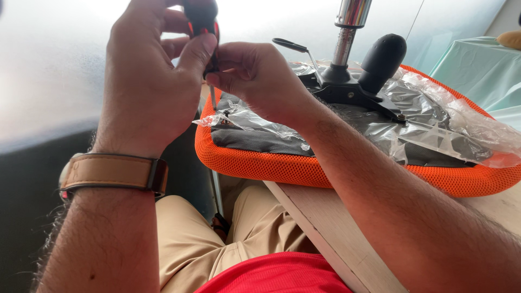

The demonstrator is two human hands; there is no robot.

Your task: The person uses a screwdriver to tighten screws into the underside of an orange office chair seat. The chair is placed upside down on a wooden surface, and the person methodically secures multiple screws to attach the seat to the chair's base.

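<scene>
Screwdriver [206,32] upright at orange seat [255,163] edge.

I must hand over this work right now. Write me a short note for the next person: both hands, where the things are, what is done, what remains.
Left hand: gripping the black-and-orange handle of the screwdriver, held upright.
Right hand: pinching the screwdriver shaft just below the handle, steadying it.
Tip sits at the near-left corner of the upturned orange seat, which lies on the wooden table.
Done: the black mechanism plate with chrome column sits on the seat underside.
Left: clear plastic wrap is still on; whether the corner screw is tight cannot be told.
</scene>
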